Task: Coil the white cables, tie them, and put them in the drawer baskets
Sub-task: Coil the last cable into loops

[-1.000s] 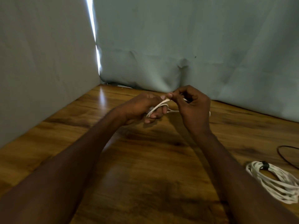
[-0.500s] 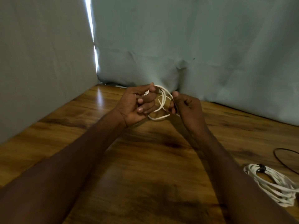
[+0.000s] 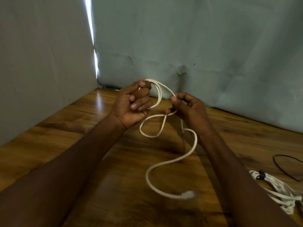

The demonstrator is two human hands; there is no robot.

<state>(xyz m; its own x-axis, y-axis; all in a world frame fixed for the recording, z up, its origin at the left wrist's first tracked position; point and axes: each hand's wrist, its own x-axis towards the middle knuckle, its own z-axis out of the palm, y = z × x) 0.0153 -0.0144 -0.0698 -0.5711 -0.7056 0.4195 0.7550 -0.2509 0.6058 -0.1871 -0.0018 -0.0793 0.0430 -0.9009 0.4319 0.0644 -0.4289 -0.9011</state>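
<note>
Coiling step: left hand gripping white cable loops; right hand pinching strand; next, gathering hanging tail into loops.

A glossy brown wooden worktop with dark grain streaks is enclosed by pale grey-green cloth backdrops: one sheet is hung along the left, another creased sheet across the back. A narrow strip of bright daylight is let through the gap between them and is reflected on the wood
</note>
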